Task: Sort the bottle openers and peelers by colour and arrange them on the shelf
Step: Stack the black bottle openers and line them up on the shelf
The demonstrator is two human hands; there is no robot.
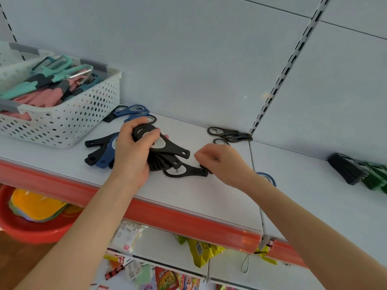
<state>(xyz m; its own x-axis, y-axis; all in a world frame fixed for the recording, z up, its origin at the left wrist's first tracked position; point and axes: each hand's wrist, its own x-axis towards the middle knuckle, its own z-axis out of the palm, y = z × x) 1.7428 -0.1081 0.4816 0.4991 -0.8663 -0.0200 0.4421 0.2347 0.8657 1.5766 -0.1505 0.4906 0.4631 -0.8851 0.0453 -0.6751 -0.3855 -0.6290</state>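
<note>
My left hand grips a fanned stack of black bottle openers on the white shelf. Just right of it, my right hand is curled with its fingertips at the tail of a black opener lying on the shelf; whether it pinches it is unclear. Loose black and blue openers lie left of my left hand, and more blue ones sit behind it. A small pile of black openers rests at the back wall. One blue opener peeks out behind my right wrist.
A white perforated basket at the left holds teal, pink and dark peelers. Stacked black openers and green ones lie at the far right. The shelf has an orange front strip. Packaged goods hang below.
</note>
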